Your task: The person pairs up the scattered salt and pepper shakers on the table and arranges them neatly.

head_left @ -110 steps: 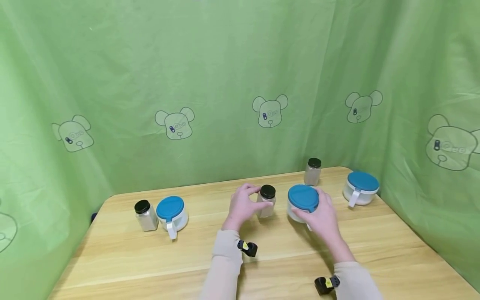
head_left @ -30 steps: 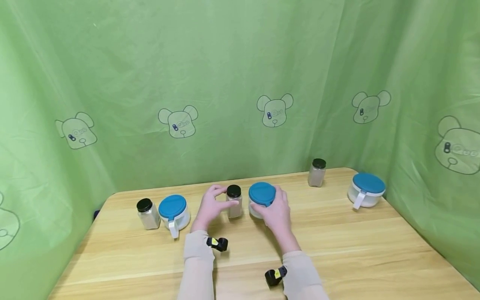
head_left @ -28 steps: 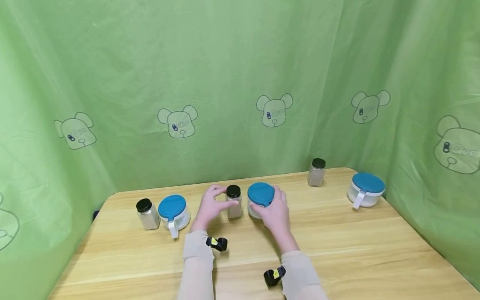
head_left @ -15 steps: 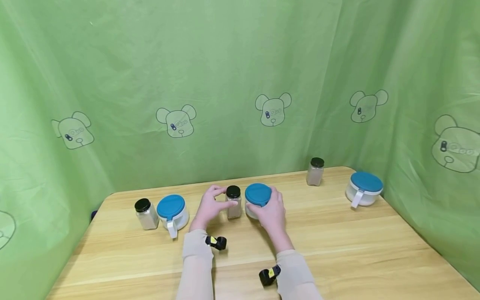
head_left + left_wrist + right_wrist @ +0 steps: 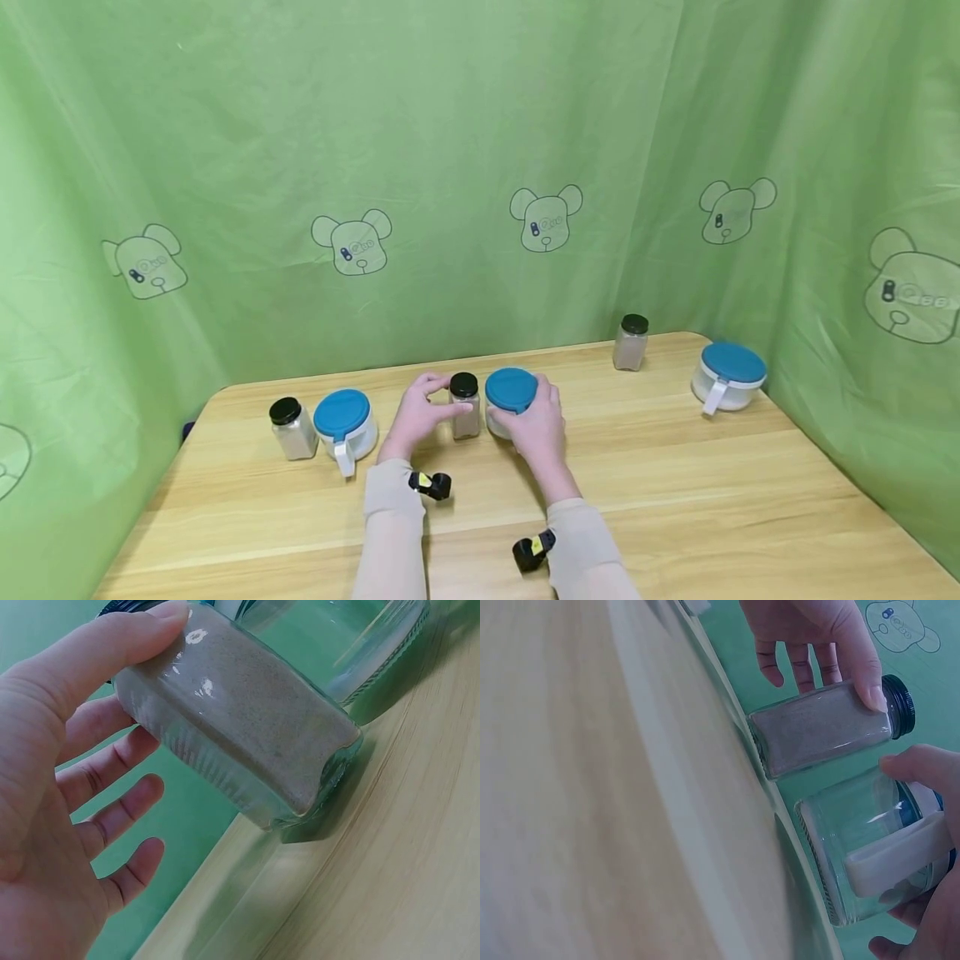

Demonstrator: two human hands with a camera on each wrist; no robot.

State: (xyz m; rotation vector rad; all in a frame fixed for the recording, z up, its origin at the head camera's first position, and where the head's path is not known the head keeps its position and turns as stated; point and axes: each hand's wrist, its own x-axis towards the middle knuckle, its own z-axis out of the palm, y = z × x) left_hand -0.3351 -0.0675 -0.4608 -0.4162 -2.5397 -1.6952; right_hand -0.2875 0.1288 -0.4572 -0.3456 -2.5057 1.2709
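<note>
A small glass spice jar [image 5: 465, 408] with a black lid and pale powder stands on the wooden table [image 5: 675, 483]. My left hand [image 5: 438, 402] pinches it, thumb on one side and fingers behind. In the left wrist view the thumb [image 5: 112, 652] presses the spice jar [image 5: 240, 727] near its top. Right beside it stands a clear container with a blue lid [image 5: 511, 392]. My right hand [image 5: 537, 417] grips it from the right. The right wrist view shows the container [image 5: 862, 847], its white handle [image 5: 900, 859] and the spice jar [image 5: 821, 731] close together.
At the left stand another black-lidded jar [image 5: 291, 429] and a blue-lidded container [image 5: 342, 423]. A third jar [image 5: 632, 342] and a blue-lidded container [image 5: 727, 377] are at the back right. Green curtain [image 5: 480, 167] closes off the back and sides.
Both hands have slid the spice jar and the blue-lidded container leftward together, far since the oldest frame and only slightly in the last second. The grips are unchanged.
</note>
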